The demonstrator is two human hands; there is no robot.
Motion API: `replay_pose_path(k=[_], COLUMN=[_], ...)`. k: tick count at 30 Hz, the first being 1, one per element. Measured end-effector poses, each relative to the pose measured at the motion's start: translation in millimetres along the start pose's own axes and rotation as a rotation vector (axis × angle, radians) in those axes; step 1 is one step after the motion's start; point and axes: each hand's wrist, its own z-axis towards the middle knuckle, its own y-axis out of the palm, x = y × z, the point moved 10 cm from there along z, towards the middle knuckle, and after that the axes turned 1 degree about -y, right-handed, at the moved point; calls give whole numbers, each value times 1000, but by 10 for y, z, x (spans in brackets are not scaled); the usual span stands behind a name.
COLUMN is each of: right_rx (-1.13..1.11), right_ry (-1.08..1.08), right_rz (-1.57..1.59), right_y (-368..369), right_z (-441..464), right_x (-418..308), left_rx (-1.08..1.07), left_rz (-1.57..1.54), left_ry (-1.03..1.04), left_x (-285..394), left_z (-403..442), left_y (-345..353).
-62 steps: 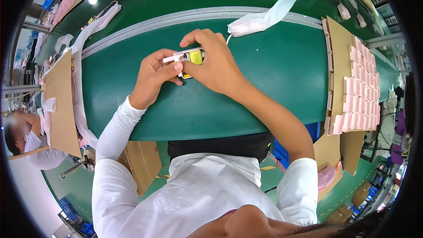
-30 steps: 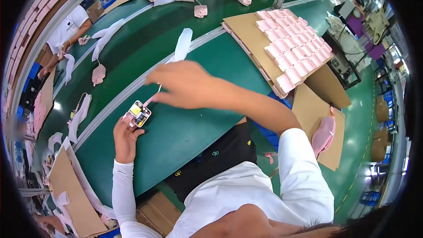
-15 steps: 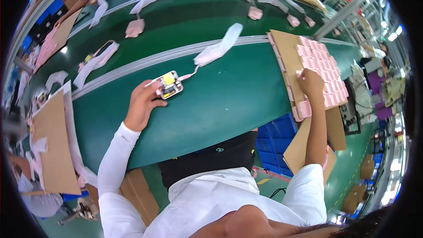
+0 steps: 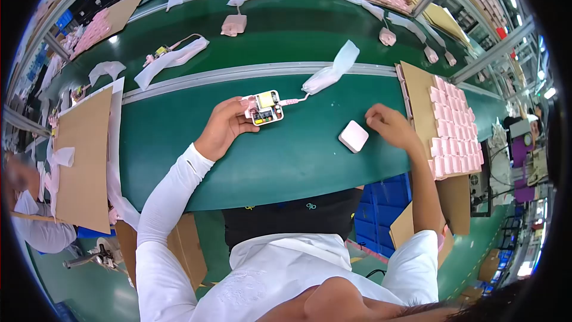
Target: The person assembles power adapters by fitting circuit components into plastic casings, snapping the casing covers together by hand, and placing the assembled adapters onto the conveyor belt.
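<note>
My left hand (image 4: 225, 126) is closed on the edge of an open adapter case (image 4: 264, 108), white-pink, with a circuit board and a yellow-topped transformer showing inside. From its right side a pink cable runs to a bundle in a white sleeve (image 4: 332, 70) lying towards the bench's rail. A pink square cover (image 4: 354, 136), smooth side up, is at the right of the green bench. My right hand (image 4: 390, 125) is just right of the cover, apart from it, its fingers loosely bent and nothing visible in them.
Rows of pink covers (image 4: 454, 128) fill a cardboard sheet (image 4: 420, 98) at the right. Beyond the metal rail (image 4: 238, 73), a green belt (image 4: 298, 30) carries sleeved cables and pink adapters. A cardboard panel (image 4: 83, 161) stands at the left. Other people's arms show at the far side and left.
My right hand has come left from the stack of covers, and a pink cover now appears beside it on the bench side. My left hand still holds the adapter case. The view has shifted.
</note>
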Motion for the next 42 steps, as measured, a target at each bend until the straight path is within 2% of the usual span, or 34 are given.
replay_pose_path(k=[1, 2, 6, 9, 10, 13, 16, 18, 26, 33, 36, 42], right_rx=[207, 222, 97, 43, 98, 211, 407, 404, 519, 524, 521, 538], right_ry=[-47, -26, -128, -125, -233, -474, -767, -837, -987, -1039, -1036, -1043], right_rz=[-202, -147, -537, -584, -587, -225, -255, -289, -320, -298, -299, -309], right_y=[-162, -180, 183, 324, 342, 341, 424, 574, 915, 1022, 1050, 1123], right_z=[-46, -43, -198, -126, -117, -88, -88, 41, 179, 182, 165, 121], right_x=[-189, -257, -718, -929, -1117, -1734, -2238, -2371, -2457, -2368, -2354, -2359], left_rx=[2, -4, -22, -32, -34, -28, -1, 30, 83, 85, 115, 164], left_rz=[-12, -22, -30, -39, -36, -27, 1, 41, 195, 268, 444, 553], left_ry=[-4, -2, -12, -10, -9, 1, 71, 160, 397, 403, 424, 473], left_x=[-9, -16, -22, -3, -3, -12, 49, 141, 332, 339, 367, 385], left_z=[8, 18, 16, 7, 6, 8, -3, -29, -121, -185, -251, -370], left_y=[-15, -21, -30, -22, -33, -70, -86, -121, -215, -144, -123, -59])
